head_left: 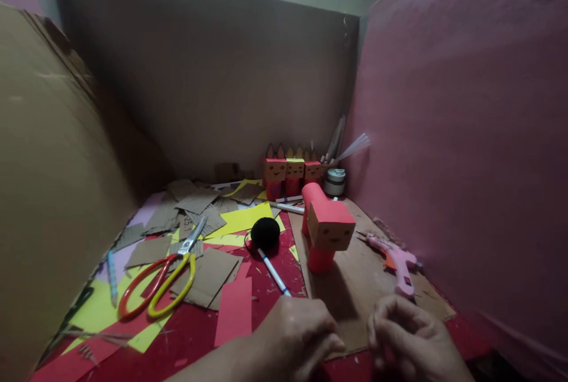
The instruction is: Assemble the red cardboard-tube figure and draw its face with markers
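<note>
My left hand (304, 332) is low in the view, fingers curled together just past the near edge of the brown board (355, 323). To its right, my right hand (410, 337) has thumb and fingers drawn together in a pinch. Whatever either hand holds is hidden or too small to make out. Beyond them a red paper figure (332, 228) stands on the board, with a drawn face on its cardboard box head and a red tube behind. A white marker (274, 274) lies beyond my left hand, against a black yarn ball (265, 233).
A pink glue gun (402, 261) lies at the right by the pink wall (465, 133). Red-and-yellow-handled scissors (162, 281) rest on cardboard and paper scraps (206, 278) at left. Several similar box-headed figures (293, 172) stand at the back beside a small pale jar (334, 182).
</note>
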`<state>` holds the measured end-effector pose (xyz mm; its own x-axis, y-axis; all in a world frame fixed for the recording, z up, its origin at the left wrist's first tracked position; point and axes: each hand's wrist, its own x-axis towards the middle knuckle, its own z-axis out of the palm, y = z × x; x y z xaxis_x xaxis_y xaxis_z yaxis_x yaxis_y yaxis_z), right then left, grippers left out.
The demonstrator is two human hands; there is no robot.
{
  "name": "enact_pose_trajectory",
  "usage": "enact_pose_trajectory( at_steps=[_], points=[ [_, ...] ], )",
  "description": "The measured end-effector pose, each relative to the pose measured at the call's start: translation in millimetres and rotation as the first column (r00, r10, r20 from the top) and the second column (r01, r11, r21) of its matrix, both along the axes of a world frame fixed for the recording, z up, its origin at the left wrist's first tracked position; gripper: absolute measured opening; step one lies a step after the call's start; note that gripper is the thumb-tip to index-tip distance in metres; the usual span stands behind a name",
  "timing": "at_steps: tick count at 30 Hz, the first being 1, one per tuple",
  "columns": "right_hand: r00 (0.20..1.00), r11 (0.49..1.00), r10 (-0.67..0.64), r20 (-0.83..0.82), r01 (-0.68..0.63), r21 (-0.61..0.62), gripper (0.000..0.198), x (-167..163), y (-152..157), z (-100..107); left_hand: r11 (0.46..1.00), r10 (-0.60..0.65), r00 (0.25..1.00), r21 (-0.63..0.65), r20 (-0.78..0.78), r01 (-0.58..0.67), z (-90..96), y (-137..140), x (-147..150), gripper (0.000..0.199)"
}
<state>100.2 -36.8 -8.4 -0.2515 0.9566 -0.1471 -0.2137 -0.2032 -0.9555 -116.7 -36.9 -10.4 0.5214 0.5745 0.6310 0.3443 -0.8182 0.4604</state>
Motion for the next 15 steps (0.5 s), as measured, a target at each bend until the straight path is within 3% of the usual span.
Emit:
enact_pose_trajectory(
  at_steps=[3,5,7,10,12,15],
  points=[
    [0.976,0.981,-0.187,0.112,0.179,0.077,0.041,-2,22,2,0.965,-0.083,0.978,0.229,-0.193,0.127,-13.2,0,15,0.029],
    [0.947,0.954,-0.285,0.147,0.266,0.137,0.045,-11,39,2,0.943,-0.163,0.947,0.24,-0.276,0.232,-26.3,-1,24,0.024],
    [0.945,0.931,-0.318,0.082,0.295,0.215,0.055,-24,55,1,0.946,-0.203,0.941,0.193,-0.27,0.26,-42.1,-1,29,0.024],
    [0.963,0.948,-0.238,0.123,0.203,0.246,0.066,-45,71,2,0.974,-0.177,0.954,0.095,-0.243,0.205,-64.0,-3,30,0.024],
    [0.972,0.96,-0.151,0.179,0.102,0.259,0.066,-56,75,5,0.974,-0.17,0.965,0.115,-0.198,0.196,-72.4,-4,28,0.016],
    [0.937,0.95,-0.135,0.322,0.03,0.311,0.057,-66,75,11,0.961,-0.165,0.97,0.192,-0.176,0.198,-73.7,-6,26,0.012]
  ],
)
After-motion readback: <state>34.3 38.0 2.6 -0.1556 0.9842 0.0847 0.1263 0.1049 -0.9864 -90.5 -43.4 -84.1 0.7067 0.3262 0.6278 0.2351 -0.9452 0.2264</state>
